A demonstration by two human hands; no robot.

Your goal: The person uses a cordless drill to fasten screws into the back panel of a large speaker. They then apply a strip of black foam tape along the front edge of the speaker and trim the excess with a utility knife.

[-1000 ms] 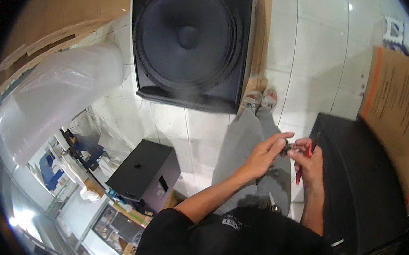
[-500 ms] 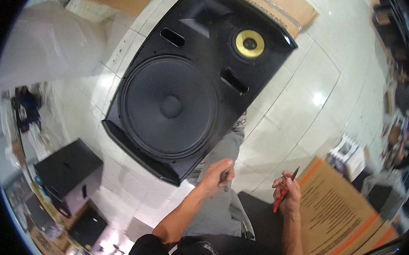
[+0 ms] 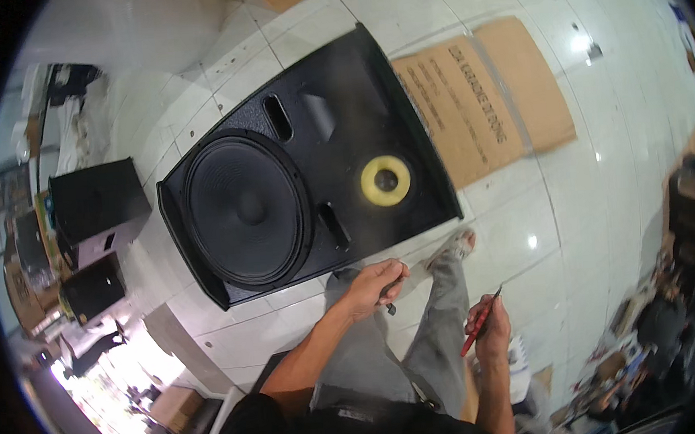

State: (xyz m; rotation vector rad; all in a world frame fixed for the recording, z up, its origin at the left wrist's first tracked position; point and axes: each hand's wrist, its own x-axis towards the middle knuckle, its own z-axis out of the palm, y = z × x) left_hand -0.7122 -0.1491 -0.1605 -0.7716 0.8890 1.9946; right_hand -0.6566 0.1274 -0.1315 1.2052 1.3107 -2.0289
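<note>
My left hand (image 3: pixel 375 288) is closed over a small dark piece (image 3: pixel 391 309) whose end shows below the fingers; its kind is unclear. To its right, my right hand (image 3: pixel 492 328) grips slim red-handled pliers (image 3: pixel 476 330) with the dark pointed tip upward. Beyond both hands lies a large black loudspeaker cabinet (image 3: pixel 341 121), front side up. It has a big round woofer cone (image 3: pixel 242 208), a yellow ring (image 3: pixel 385 180) around a smaller round opening, and two oblong slots. My left hand is just off the cabinet's near edge, apparently not touching it.
A flattened cardboard box (image 3: pixel 468 96) lies on the white tiled floor (image 3: pixel 516 213), right of the cabinet. Black cabinets (image 3: pixel 100 200) stand at the left. Translucent plastic wrap (image 3: pixel 125 31) fills the upper left. Assorted goods (image 3: pixel 654 333) crowd the right side. My foot (image 3: pixel 462 244) is beside the cabinet.
My view has turned and shifted, so the loudspeaker appears rotated and farther off. The large carton at the lower right has left the view. Both hands keep their hold.
</note>
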